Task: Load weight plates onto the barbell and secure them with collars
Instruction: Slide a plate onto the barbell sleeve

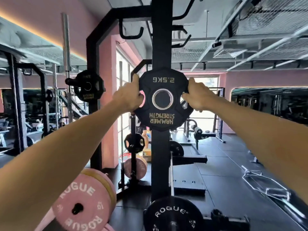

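The small black weight plate (163,99) is round with bumpy edges. It has a shiny metal ring around its middle hole. Gold letters on it are upside down: "2.5KG" at the top and "HAMMER STRENGTH" at the bottom. It stands upright, flat face toward us, in front of a tall black post (160,39). It has open grip holes on both sides.

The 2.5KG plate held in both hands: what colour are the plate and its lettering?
Black plate with gold lettering and a silver centre ring, clearest in the head view.
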Demonstrator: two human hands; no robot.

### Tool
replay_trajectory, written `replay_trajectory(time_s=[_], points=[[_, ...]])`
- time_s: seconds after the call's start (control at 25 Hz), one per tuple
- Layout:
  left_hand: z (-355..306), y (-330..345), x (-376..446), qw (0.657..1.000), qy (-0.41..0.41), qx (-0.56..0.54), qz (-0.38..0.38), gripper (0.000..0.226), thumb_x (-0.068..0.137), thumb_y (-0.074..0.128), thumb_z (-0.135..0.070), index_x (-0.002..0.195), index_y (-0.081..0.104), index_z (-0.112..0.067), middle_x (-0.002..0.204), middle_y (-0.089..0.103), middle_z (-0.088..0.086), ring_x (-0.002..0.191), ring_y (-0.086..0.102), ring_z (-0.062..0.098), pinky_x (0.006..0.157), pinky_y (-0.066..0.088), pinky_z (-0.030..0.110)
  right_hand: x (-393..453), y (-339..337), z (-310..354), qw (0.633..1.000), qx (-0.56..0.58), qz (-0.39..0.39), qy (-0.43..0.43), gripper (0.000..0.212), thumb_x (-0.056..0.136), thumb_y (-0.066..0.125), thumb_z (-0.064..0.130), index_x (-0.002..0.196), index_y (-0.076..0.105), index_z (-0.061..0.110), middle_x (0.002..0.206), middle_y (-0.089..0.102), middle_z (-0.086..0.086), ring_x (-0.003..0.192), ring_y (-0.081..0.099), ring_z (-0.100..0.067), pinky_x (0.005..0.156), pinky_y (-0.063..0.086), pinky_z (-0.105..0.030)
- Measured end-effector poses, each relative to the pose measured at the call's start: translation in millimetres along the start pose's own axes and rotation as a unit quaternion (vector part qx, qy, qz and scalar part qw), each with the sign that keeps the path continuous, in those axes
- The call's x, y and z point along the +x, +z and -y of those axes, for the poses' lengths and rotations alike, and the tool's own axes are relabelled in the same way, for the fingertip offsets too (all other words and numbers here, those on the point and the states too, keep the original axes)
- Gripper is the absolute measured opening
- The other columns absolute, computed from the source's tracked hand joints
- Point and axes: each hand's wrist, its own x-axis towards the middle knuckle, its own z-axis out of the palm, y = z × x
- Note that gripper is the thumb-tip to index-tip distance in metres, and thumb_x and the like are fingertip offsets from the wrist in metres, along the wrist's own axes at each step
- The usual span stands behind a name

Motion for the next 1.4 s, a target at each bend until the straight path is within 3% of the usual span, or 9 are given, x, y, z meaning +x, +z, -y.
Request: replay_trajectory(time_s=[0.16, 0.32, 0.44, 0.68, 0.8, 1.0, 1.2, 1.4], points=[[-25.0, 6.0, -10.5, 1.0, 0.002, 0.004, 0.008, 0.035, 0.094, 0.053, -0.015, 0.122, 0.034, -0.007, 0.085, 0.054, 0.01, 0.076, 0.054, 0.031, 0.049, 0.03, 0.032, -20.1, -8.7, -20.8, 1.0, -0.003, 0.005, 0.004, 0.034, 0.099, 0.045, 0.027, 0.123, 0.037, 0.004, 0.097, 0.054, -0.016, 0.066, 0.053, -0.028, 0.063, 0.046, -0.04], [-33.6, 23.1, -31.7, 1.0, 0.015, -0.017, 0.016, 0.036, 0.091, 0.052, -0.018, 0.122, 0.036, -0.009, 0.088, 0.06, 0.013, 0.078, 0.058, 0.036, 0.065, 0.047, 0.041, -43.3, 1.8, -36.9, 1.0, -0.015, 0.022, 0.01, 0.037, 0.099, 0.046, 0.027, 0.124, 0.037, 0.002, 0.098, 0.055, -0.018, 0.078, 0.055, -0.032, 0.064, 0.043, -0.038], [-35.9, 48.5, -35.4, 0.999, 0.013, -0.018, 0.037, 0.039, 0.09, 0.052, -0.018, 0.124, 0.035, -0.009, 0.088, 0.06, 0.015, 0.078, 0.058, 0.038, 0.072, 0.051, 0.046, -46.6, 17.7, -53.6, 0.999, -0.013, 0.038, 0.019, 0.037, 0.098, 0.047, 0.026, 0.125, 0.037, 0.002, 0.098, 0.056, -0.016, 0.082, 0.057, -0.033, 0.067, 0.045, -0.039], [-38.1, 138.7, -9.0, 1.0, 0.008, 0.002, 0.021, 0.038, 0.091, 0.052, -0.015, 0.123, 0.033, -0.009, 0.069, 0.046, 0.003, 0.069, 0.049, 0.034, 0.064, 0.038, 0.04, -12.4, 83.2, -119.8, 0.999, 0.0, 0.039, 0.022, 0.035, 0.099, 0.047, 0.026, 0.123, 0.038, 0.003, 0.102, 0.06, -0.018, 0.089, 0.061, -0.037, 0.075, 0.051, -0.044], [-38.6, 178.2, -22.0, 1.0, 0.013, 0.006, 0.007, 0.036, 0.09, 0.052, -0.016, 0.121, 0.033, -0.009, 0.075, 0.051, 0.009, 0.069, 0.049, 0.034, 0.064, 0.039, 0.04, -17.8, 120.2, -145.1, 0.999, 0.007, 0.03, 0.016, 0.037, 0.098, 0.048, 0.027, 0.125, 0.038, 0.003, 0.101, 0.06, -0.019, 0.084, 0.062, -0.038, 0.069, 0.051, -0.043], [-31.7, 242.8, -98.5, 1.0, 0.015, -0.011, 0.025, 0.035, 0.089, 0.051, -0.014, 0.12, 0.036, -0.009, 0.079, 0.057, 0.012, 0.07, 0.053, 0.036, 0.064, 0.04, 0.038, -85.4, 189.8, -171.3, 0.999, 0.008, 0.051, 0.011, 0.035, 0.099, 0.047, 0.025, 0.122, 0.038, 0.001, 0.098, 0.055, -0.017, 0.088, 0.057, -0.037, 0.068, 0.044, -0.039], [-11.5, 316.2, -199.8, 0.999, 0.009, -0.015, 0.045, 0.028, 0.088, 0.052, -0.015, 0.105, 0.03, -0.017, 0.084, 0.06, 0.014, 0.073, 0.053, 0.037, 0.066, 0.042, 0.04, -168.7, 282.5, -191.0, 0.997, 0.018, 0.067, 0.018, 0.032, 0.098, 0.047, 0.026, 0.119, 0.038, 0.004, 0.098, 0.056, -0.018, 0.073, 0.054, -0.032, 0.064, 0.046, -0.04], [16.1, 391.8, -313.8, 0.998, 0.018, -0.007, 0.051, 0.028, 0.088, 0.053, -0.017, 0.102, 0.028, -0.018, 0.078, 0.055, 0.01, 0.072, 0.052, 0.036, 0.065, 0.04, 0.039, -265.2, 385.2, -203.7, 0.995, 0.022, 0.093, 0.017, 0.036, 0.099, 0.048, 0.027, 0.123, 0.037, 0.002, 0.104, 0.057, -0.018, 0.087, 0.058, -0.035, 0.072, 0.048, -0.041]])
